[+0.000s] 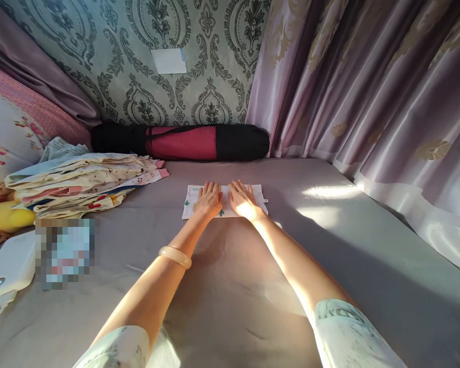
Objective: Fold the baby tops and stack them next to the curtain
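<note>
A small white cloth [225, 210] with a green and tan print lies flat in a rectangle on the grey bed sheet [237, 276]; a little tag sticks out at its right edge. On its left half rests my left hand [209, 200], palm down with fingers stretched forward. My right hand [243, 200] lies the same way on the right half, fingers slightly spread. Both hands cover part of the print, and a narrow strip of cloth shows between them. A pale bangle [175, 257] circles my left forearm.
A pile of folded clothes [88, 176] lies to the left, near a yellow plush item [9, 216] and a white power bank [11, 263] with a cable. A black and red rolled bag [182, 142] lies along the patterned wall. Curtains [360, 92] hang on the right.
</note>
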{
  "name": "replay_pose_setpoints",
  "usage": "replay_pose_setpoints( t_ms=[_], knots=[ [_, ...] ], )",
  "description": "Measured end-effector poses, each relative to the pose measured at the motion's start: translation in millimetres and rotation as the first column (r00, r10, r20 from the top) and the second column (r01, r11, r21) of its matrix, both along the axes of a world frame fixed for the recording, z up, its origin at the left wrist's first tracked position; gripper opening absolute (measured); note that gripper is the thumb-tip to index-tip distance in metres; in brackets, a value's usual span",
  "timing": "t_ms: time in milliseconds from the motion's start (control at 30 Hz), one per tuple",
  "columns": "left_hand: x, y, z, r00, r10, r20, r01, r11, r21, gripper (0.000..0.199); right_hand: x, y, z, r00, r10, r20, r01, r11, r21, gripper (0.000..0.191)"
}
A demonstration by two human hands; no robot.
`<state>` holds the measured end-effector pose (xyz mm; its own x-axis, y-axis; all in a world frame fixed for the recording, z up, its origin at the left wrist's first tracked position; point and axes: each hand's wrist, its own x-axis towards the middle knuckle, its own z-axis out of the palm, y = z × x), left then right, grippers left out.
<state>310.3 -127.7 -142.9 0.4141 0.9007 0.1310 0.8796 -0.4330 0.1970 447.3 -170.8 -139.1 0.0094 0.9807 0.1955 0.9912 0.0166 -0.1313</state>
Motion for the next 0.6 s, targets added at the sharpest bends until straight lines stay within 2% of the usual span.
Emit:
replay_pose_setpoints(
  t_ms=[100,233,600],
  knots=[
    [2.5,-0.3,-6.0,0.999,-0.035,-0.034,0.032,0.995,-0.092,0.056,-8.5,2.6,-5.2,0.997,0.063,-0.038,-0.067,0.992,-0.108,0.056],
    [0.4,0.6,-11.8,0.998,-0.045,-0.05,0.039,0.994,-0.104,0.056,-13.7,5.2,-10.6,0.997,0.072,-0.038,-0.077,0.982,-0.171,0.059],
    [-10.8,8.4,-22.6,0.995,-0.041,-0.093,0.037,0.999,-0.037,0.058,-13.4,5.1,-17.4,0.997,0.054,-0.046,-0.061,0.986,-0.158,0.057]
  ],
)
